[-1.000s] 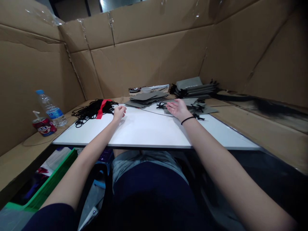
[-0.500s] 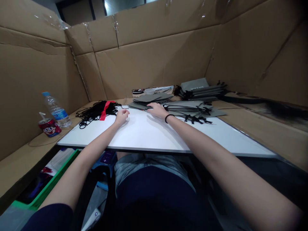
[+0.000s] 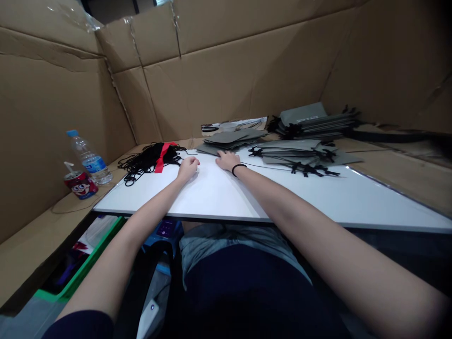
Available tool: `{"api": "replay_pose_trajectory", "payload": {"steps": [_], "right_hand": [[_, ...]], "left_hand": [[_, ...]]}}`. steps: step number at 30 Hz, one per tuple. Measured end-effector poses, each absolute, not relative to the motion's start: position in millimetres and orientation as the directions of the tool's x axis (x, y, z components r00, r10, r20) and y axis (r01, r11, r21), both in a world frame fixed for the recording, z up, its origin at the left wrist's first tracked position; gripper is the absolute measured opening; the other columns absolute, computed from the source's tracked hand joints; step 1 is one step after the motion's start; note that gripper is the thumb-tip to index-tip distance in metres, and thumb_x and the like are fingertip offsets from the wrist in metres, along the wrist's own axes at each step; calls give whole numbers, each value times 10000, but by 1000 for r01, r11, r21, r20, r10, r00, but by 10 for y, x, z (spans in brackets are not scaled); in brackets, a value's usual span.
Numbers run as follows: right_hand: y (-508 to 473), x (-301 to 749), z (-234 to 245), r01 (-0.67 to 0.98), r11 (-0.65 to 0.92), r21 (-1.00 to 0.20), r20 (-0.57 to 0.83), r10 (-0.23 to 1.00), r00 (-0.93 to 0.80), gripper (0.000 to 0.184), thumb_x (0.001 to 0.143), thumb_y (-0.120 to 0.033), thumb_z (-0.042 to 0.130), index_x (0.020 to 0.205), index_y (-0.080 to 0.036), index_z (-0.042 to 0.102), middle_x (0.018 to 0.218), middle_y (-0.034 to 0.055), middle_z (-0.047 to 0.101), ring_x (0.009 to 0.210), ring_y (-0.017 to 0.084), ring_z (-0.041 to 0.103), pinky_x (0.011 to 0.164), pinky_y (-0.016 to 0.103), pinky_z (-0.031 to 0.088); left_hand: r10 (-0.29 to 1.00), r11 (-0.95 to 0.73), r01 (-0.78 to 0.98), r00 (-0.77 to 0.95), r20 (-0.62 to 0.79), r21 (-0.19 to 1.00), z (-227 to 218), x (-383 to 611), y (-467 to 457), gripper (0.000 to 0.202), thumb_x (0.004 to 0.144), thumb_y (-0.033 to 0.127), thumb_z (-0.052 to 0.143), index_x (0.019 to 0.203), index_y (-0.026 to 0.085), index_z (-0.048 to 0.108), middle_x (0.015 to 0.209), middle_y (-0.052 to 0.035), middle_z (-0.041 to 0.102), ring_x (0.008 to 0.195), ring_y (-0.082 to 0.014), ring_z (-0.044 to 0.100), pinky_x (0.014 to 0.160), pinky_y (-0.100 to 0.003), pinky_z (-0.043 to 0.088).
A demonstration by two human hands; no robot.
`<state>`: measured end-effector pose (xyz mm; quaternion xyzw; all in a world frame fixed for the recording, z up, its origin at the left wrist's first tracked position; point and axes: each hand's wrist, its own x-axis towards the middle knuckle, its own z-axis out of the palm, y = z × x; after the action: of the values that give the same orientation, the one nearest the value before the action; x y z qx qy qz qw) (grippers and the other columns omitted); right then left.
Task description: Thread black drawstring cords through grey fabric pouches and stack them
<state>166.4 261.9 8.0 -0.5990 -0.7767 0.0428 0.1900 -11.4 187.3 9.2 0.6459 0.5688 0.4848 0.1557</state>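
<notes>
My right hand (image 3: 228, 160) lies palm down at the front edge of a pile of flat grey pieces (image 3: 228, 137). Its fingers are spread and its fingertips touch the pile. Just to the left, my left hand (image 3: 189, 168) rests over the white table top (image 3: 212, 193) with its fingers curled together. Whatever it may hold is hidden. Beside it lies a bundle of black cords (image 3: 146, 157) wrapped with a red band (image 3: 162, 157). Right of my right hand is a stack of grey pouches with black knotted cords (image 3: 294, 149).
Another stack of grey corded pouches (image 3: 310, 121) stands at the back right. On the left are a water bottle (image 3: 92, 162) and a red can with a straw (image 3: 80, 184). Cardboard walls (image 3: 226, 89) enclose the table. A green-rimmed bin (image 3: 99, 252) sits below the table edge.
The view has swung, so the things on the table appear further right. My right hand has drawn slightly left, away from the corded pouches. My left hand remains curled.
</notes>
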Motion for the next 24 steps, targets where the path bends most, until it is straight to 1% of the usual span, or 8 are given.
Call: {"api": "replay_pose_trajectory", "payload": {"steps": [4,6,12,14,17,21,24], "right_hand": [[2600,1674,105,924,273,-269,298,936,-190,390,886,-297,418,1184,-135,611,1229,196,569,1136,322,501,954,456,353],[2587,1674,109,925,275,-263,311,932,-188,363,885,-274,424,1128,-114,641,1200,203,582,1110,321,513,938,440,366],[2512,1661,96,915,311,-259,366,908,-205,401,893,-177,367,1233,-149,578,1206,199,568,1078,314,522,877,428,408],[2485,1669,93,908,335,-252,372,900,-228,394,894,-169,357,1192,-155,615,1197,201,570,1068,320,530,869,430,414],[2461,1676,99,906,349,-237,369,896,-249,382,890,-159,363,1124,-136,664,1179,206,585,1063,320,540,879,421,412],[2444,1663,115,917,338,-212,362,899,-247,358,877,-142,386,1074,-90,680,1113,208,629,1054,297,554,890,381,415],[2438,1653,114,922,333,-196,375,895,-244,341,867,-132,404,1069,-70,672,1120,208,629,1057,285,560,896,359,418]], "left_hand": [[890,-282,547,-157,427,789,118,-135,1893,190,764,202,435,622,182,559,495,17,504,453,-125,444,448,-225,310],[890,-278,537,-169,424,797,142,-146,1904,201,771,201,433,612,179,553,493,14,498,449,-119,435,440,-220,298],[881,-281,528,-189,434,802,212,-164,1885,205,774,198,441,605,169,553,490,13,492,445,-110,420,444,-216,293],[880,-277,526,-197,432,804,229,-157,1864,207,774,193,435,602,168,547,488,13,488,442,-110,417,450,-219,300],[882,-273,526,-198,428,805,246,-141,1838,204,773,192,436,601,168,543,490,15,484,438,-107,412,454,-221,303],[881,-271,531,-199,429,803,250,-134,1834,197,776,204,429,614,171,537,494,24,477,430,-102,405,451,-218,298],[881,-272,541,-193,432,796,240,-141,1849,197,776,210,423,617,176,535,497,27,480,433,-105,412,450,-217,300]]}}
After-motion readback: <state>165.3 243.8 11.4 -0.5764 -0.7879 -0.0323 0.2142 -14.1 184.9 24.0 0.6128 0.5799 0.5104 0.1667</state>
